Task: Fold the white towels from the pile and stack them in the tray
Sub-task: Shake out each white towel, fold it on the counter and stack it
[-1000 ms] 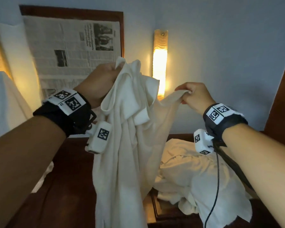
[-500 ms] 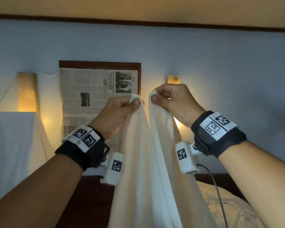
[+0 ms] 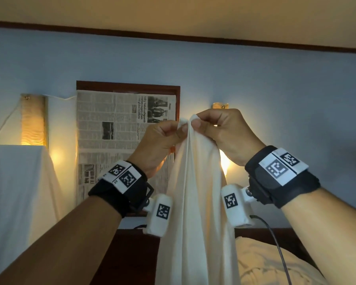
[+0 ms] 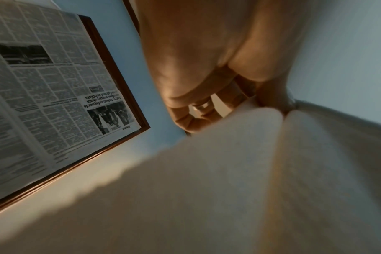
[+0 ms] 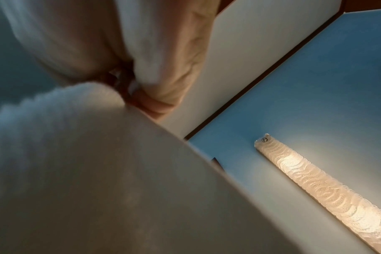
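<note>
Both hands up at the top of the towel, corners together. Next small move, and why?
Probably pass both corners to one hand and run the other down the hanging edge. The left hand and right hand each pinch the towel at its top, corners touching, so the towel hangs doubled lengthwise. Its lower end is out of frame, so the next fold needs a lower grip.
</note>
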`<move>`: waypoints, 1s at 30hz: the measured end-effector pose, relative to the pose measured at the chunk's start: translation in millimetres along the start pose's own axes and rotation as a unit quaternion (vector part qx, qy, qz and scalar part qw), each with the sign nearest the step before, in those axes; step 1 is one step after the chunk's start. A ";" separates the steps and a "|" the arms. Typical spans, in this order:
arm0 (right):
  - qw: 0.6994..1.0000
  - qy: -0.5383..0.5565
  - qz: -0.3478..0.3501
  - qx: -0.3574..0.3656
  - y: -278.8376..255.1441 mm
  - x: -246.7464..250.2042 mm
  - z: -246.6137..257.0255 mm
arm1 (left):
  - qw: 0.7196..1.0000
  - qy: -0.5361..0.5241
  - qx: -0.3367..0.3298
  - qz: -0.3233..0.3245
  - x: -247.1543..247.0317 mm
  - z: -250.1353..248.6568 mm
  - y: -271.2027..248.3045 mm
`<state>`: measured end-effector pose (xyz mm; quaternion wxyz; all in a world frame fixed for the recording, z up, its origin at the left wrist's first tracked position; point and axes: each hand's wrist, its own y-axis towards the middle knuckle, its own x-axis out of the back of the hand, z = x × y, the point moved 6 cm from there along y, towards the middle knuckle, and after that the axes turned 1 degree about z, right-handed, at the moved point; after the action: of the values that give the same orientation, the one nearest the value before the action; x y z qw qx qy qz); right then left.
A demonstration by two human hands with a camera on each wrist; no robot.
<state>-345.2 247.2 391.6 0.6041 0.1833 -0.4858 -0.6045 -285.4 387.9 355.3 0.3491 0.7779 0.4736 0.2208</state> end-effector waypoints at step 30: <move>0.966 0.153 0.015 -0.207 -48.3 -54.9 -96.5 | 0.973 0.223 0.059 -0.018 16.8 41.3 -42.9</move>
<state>-282.7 252.0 288.0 0.7049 0.1373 -0.2547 -0.6476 -274.8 402.3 296.0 0.1918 0.7193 0.5659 0.3543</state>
